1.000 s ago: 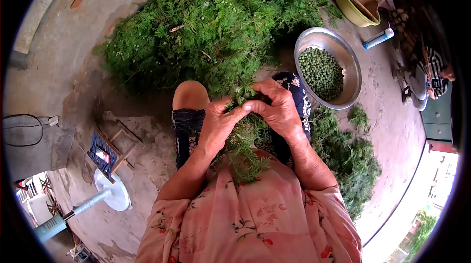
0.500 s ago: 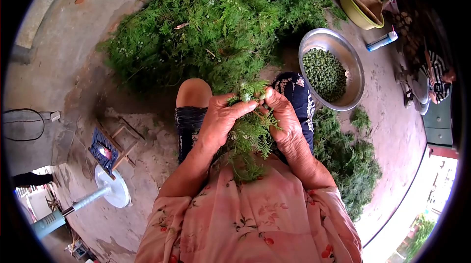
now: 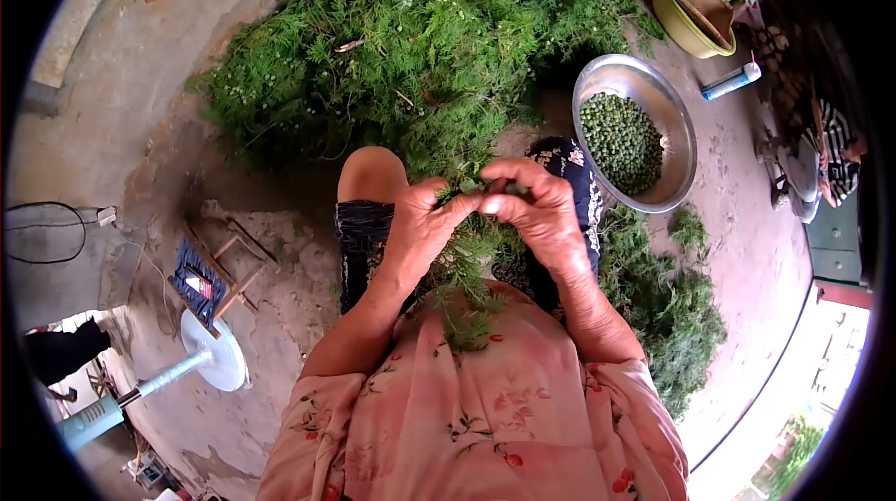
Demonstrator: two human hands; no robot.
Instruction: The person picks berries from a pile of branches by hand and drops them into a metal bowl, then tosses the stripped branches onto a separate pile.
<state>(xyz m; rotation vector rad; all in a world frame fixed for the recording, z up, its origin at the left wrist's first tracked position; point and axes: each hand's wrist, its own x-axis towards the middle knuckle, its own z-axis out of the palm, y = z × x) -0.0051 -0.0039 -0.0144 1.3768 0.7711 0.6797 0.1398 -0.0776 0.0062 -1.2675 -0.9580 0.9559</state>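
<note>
A leafy evergreen sprig [image 3: 467,268] hangs down over my lap, pinched near its upper end by the thumb and fingers of my left hand [image 3: 415,230]. My right hand [image 3: 543,221] meets it there, its thumb and curled fingers closed at the sprig; what lies between them is mostly hidden. Just beyond both hands is a large heap of cut evergreen branches [image 3: 401,62], dotted with small pale-green cones. To the right, a metal basin [image 3: 679,160] holds many round green cones [image 3: 621,141].
More evergreen cuttings [image 3: 667,324] lie on the floor by my right side. A yellow basin [image 3: 686,25] with a woven basket and a blue-white can [image 3: 732,81] are at upper right. To the left stand a small wooden stool [image 3: 201,282] and a fan [image 3: 210,356]. Another person [image 3: 831,155] sits far right.
My right hand has turned and its fingers have curled over the top of the sprig, covering the green cones seen there before. My left hand keeps its hold.
</note>
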